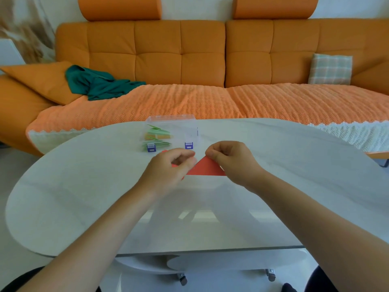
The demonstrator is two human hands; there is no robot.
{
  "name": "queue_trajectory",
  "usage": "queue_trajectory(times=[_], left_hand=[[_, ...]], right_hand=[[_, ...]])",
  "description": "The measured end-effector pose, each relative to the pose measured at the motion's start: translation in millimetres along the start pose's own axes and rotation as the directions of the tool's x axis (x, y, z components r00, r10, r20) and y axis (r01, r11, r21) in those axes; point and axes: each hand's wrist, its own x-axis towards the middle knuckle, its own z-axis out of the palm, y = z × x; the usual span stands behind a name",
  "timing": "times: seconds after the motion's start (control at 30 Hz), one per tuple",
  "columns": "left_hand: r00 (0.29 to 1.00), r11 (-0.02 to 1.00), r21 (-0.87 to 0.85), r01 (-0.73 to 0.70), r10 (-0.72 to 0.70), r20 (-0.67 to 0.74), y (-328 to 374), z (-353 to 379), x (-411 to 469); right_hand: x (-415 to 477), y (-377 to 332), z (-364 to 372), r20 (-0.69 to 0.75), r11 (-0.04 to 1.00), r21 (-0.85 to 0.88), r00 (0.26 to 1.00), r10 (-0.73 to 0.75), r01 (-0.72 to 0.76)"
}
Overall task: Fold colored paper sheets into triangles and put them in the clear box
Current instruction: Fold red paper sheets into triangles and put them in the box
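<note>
Room setting. A glossy white oval tabletop (pixel 84 197) on castor wheels (pixel 182 279) stands before a long orange tufted sofa (pixel 181 53) with two orange bolster headrests (pixel 120 7), set against a white wall (pixel 195 7). An orange ribbed throw (pixel 210 102) covers the seat, which bears a crumpled teal cloth (pixel 101 83), an orange cushion (pixel 40 79) and a pale plaid cushion (pixel 330 69). Pale floor (pixel 12 165); soft, even light.

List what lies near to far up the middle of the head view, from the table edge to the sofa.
Near edge of the table → red paper, pinched by the left hand and right hand → clear box holding folded green and orange papers → orange throw → sofa backrest.
</note>
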Motion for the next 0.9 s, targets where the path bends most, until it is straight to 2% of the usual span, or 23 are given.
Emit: queue_trajectory(times=[0.1,0.2,0.27,0.33,0.43,0.53,0.63,0.73,0.8,0.9], left_hand=[[0.997,1.0,0.003,-0.006,0.006,0.076,-5.7,4.1,3.4],[1.0,0.999,-0.051,0.008,-0.008,0.008,-4.2,0.0,7.7],[0.998,0.997,-0.081,-0.003,-0.002,-0.06,-6.7,-7.0,12.1],[0.997,0.997,-0.071,-0.035,0.03,-0.07,-10.7,-13.8,16.4],[0.996,0.983,0.161,-0.086,0.084,0.019,-16.5,-24.4,20.9],[0.995,0.944,0.32,-0.082,0.058,0.084,-27.6,-43.8,30.1],[0.999,0.897,0.44,-0.041,0.04,0.013,-43.3,-70.2,43.6],[0.99,0.911,0.412,0.001,0.057,-0.13,-59.1,-88.4,58.2],[0.974,0.907,0.421,-0.03,0.122,-0.192,-69.7,-92.3,68.9],[0.982,0.845,0.533,-0.033,0.125,-0.138,-82.2,-92.0,79.4]], right_hand=[[-1.6,-2.5,11.0,0.018,0.999,0.052,1.0,-0.003,0.002],[-1.6,-3.2,14.7,0.06,0.996,0.09,0.998,0.007,-0.012],[-0.5,-2.5,17.0,0.067,0.998,0.045,0.997,0.028,-0.031],[1.8,-2.3,19.1,0.054,0.999,0.007,0.998,0.044,-0.045],[10.1,-2.0,22.2,-0.014,0.998,0.008,0.998,0.061,-0.061],[21.5,-3.2,23.2,-0.074,0.997,0.011,0.995,0.072,-0.071],[35.9,-7.1,26.5,-0.088,0.996,-0.003,0.992,0.085,-0.085],[58.8,-16.0,37.9,-0.101,0.996,-0.021,0.991,0.087,-0.09],[78.4,-25.0,49.9,-0.099,0.996,-0.038,0.992,0.076,-0.08],[110.4,-38.3,69.9,-0.093,0.996,-0.059,0.994,0.063,-0.068]])
